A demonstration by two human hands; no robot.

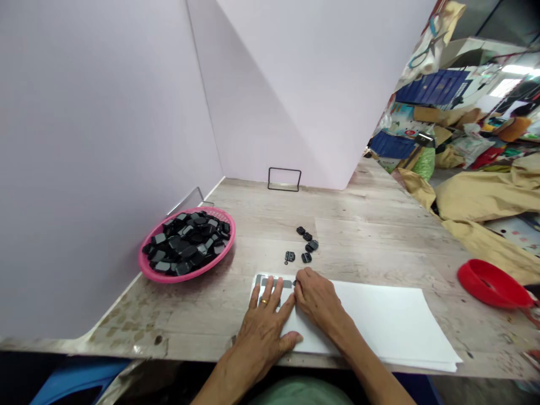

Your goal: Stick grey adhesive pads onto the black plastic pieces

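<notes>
My left hand [264, 326] lies flat with fingers spread on the left end of a stack of white sheets [379, 320], a ring on one finger. Under its fingertips runs a dark grey strip [278, 283] along the sheet's top edge. My right hand [316, 298] rests beside it, fingers curled and pressed on the strip's right end; what they pinch is hidden. Just beyond the paper lie several small black plastic pieces [306, 246] loose on the wooden table [371, 242].
A pink basket [185, 274] heaped with black plastic pieces stands at the left by the white partition. A red bowl [491, 284] sits at the right edge. A black wire stand [284, 179] is at the back. Tan sacks and clutter lie beyond the table, right.
</notes>
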